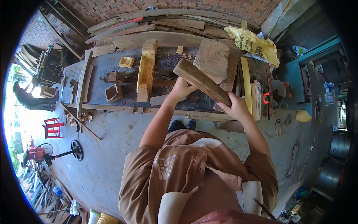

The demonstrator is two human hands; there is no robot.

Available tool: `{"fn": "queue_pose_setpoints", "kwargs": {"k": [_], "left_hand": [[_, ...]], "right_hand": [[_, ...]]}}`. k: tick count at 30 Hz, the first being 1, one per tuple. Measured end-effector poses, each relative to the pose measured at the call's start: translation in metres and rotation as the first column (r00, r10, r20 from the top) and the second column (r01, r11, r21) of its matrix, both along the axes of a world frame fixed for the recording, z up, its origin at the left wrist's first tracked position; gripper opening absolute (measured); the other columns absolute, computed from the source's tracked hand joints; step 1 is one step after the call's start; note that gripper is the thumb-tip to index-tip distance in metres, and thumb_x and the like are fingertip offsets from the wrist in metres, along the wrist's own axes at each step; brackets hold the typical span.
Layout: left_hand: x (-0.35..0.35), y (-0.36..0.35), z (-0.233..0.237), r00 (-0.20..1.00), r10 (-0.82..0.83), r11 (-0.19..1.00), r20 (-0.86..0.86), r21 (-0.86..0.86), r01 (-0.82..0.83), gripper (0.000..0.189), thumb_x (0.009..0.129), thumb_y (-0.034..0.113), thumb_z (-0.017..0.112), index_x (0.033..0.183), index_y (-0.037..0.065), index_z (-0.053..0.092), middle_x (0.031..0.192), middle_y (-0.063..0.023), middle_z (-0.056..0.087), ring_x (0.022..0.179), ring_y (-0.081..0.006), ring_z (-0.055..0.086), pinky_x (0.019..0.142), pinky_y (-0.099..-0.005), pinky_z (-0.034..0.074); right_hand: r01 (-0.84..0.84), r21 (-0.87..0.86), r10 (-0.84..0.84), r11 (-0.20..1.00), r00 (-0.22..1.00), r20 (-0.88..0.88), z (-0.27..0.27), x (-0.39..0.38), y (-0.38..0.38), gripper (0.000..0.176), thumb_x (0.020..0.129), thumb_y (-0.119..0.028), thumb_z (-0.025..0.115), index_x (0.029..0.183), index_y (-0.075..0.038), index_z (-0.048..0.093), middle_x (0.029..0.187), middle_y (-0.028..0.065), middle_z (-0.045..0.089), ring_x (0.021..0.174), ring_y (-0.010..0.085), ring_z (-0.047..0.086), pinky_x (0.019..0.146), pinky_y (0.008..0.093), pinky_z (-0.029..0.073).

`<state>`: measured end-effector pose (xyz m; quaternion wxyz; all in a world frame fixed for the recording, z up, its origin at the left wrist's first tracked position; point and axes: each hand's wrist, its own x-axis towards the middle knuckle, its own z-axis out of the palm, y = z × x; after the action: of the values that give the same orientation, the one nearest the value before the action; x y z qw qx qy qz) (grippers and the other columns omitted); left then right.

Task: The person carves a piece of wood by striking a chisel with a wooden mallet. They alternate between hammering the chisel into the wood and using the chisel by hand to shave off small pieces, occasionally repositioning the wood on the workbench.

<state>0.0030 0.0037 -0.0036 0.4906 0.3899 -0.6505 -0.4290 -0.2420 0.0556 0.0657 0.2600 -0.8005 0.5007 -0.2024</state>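
My two hands hold a thick wooden board [203, 83] tilted above the workbench. Its far left end rises past my left hand [182, 89], whose fingers wrap under it. At the near right end, my right hand [238, 107] grips the board with the thumb along its edge. Behind it lies a wide rough wood slab [212, 58] on the bench. Left of my hands is a long yellowish timber [146, 71] with a hollowed middle. A small square wooden tray [126, 62] and an open wooden box [113, 93] sit farther left.
The dark workbench [97, 87] carries more wood strips at both ends. An orange-handled tool [266, 98] is at its right edge. Stacked planks [130, 39] and a yellow sack [253, 43] lie behind. On the floor to the left stand a red stool [53, 128] and a fan [37, 153].
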Motion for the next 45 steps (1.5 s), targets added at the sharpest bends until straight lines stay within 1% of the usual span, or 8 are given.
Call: {"fn": "queue_pose_setpoints", "kwargs": {"k": [6,13,21,25,27,33,37,45], "left_hand": [[0.011,0.002,0.014,0.993,0.081,0.980,0.087,0.173,-0.095,0.029,0.068,0.012,0.068,0.090,-0.002,0.054,0.073,-0.0073,0.059,0.071,-0.0089,0.051,0.065,-0.0265,0.044],[0.019,0.009,0.011,0.993,0.094,0.983,-0.071,0.164,-0.082,0.015,0.072,0.004,0.064,0.082,0.004,0.052,0.075,0.0027,0.051,0.070,-0.0049,0.045,0.063,-0.0217,0.040],[0.019,0.005,0.006,0.990,0.129,0.971,0.051,0.197,-0.137,0.022,0.067,0.006,0.068,0.084,0.000,0.054,0.073,-0.0018,0.055,0.070,-0.0056,0.048,0.064,-0.0224,0.042],[0.016,0.001,-0.007,1.000,0.020,0.992,0.008,0.121,-0.021,0.028,0.066,0.005,0.066,0.091,-0.002,0.056,0.082,-0.0051,0.061,0.077,-0.0084,0.053,0.070,-0.0257,0.045],[0.013,-0.001,-0.008,0.981,0.052,0.981,-0.188,0.192,-0.016,0.031,0.066,0.005,0.066,0.095,-0.002,0.056,0.085,-0.0063,0.062,0.079,-0.0092,0.053,0.071,-0.0267,0.045],[0.016,0.005,0.017,0.987,0.118,0.974,0.107,0.182,-0.136,0.034,0.066,0.011,0.068,0.095,-0.002,0.055,0.081,-0.0114,0.060,0.075,-0.0130,0.054,0.070,-0.0290,0.045],[0.013,0.002,0.004,0.996,0.082,0.988,-0.019,0.136,-0.079,0.038,0.063,0.010,0.067,0.098,-0.002,0.055,0.083,-0.0121,0.061,0.077,-0.0144,0.057,0.073,-0.0295,0.045],[0.018,0.005,0.015,0.992,0.116,0.983,0.055,0.139,-0.122,0.028,0.067,0.013,0.068,0.088,0.003,0.053,0.076,-0.0046,0.054,0.071,-0.0115,0.049,0.067,-0.0282,0.043]], "right_hand": [[0.194,-0.112,-0.125,0.974,0.886,0.446,0.005,0.011,0.007,0.045,0.079,-0.031,0.064,0.106,0.001,0.048,0.078,0.0190,0.060,0.072,0.0310,0.063,0.063,0.0347,0.048],[0.060,-0.013,-0.059,0.998,0.994,0.093,-0.007,0.018,0.004,0.043,0.079,-0.029,0.064,0.107,0.000,0.048,0.076,0.0219,0.061,0.072,0.0374,0.062,0.062,0.0371,0.049],[0.104,-0.288,0.020,0.952,0.918,0.396,-0.006,0.028,0.002,0.048,0.079,-0.031,0.064,0.106,0.004,0.045,0.079,0.0213,0.060,0.073,0.0320,0.063,0.064,0.0370,0.048],[0.042,0.000,-0.042,0.999,0.999,-0.033,0.007,0.033,0.002,0.047,0.076,-0.030,0.068,0.107,0.000,0.050,0.083,0.0192,0.061,0.074,0.0317,0.063,0.063,0.0350,0.048],[0.075,-0.133,-0.058,0.988,0.990,0.128,0.010,0.029,0.000,0.040,0.075,-0.031,0.068,0.102,-0.005,0.053,0.079,0.0183,0.062,0.074,0.0369,0.061,0.061,0.0389,0.049],[0.143,-0.167,-0.023,0.975,0.822,0.569,0.005,0.037,0.002,0.045,0.078,-0.028,0.067,0.107,0.001,0.049,0.082,0.0174,0.061,0.075,0.0307,0.062,0.066,0.0349,0.048],[0.017,-0.018,-0.017,1.000,0.999,0.029,0.005,0.032,-0.007,0.045,0.077,-0.033,0.065,0.107,-0.003,0.050,0.077,0.0207,0.061,0.074,0.0371,0.061,0.063,0.0387,0.048],[0.310,-0.171,-0.319,0.935,0.947,-0.027,0.013,0.016,-0.065,0.056,0.080,-0.040,0.060,0.114,0.003,0.047,0.096,0.0267,0.059,0.090,0.0417,0.057,0.073,0.0427,0.046]]}}
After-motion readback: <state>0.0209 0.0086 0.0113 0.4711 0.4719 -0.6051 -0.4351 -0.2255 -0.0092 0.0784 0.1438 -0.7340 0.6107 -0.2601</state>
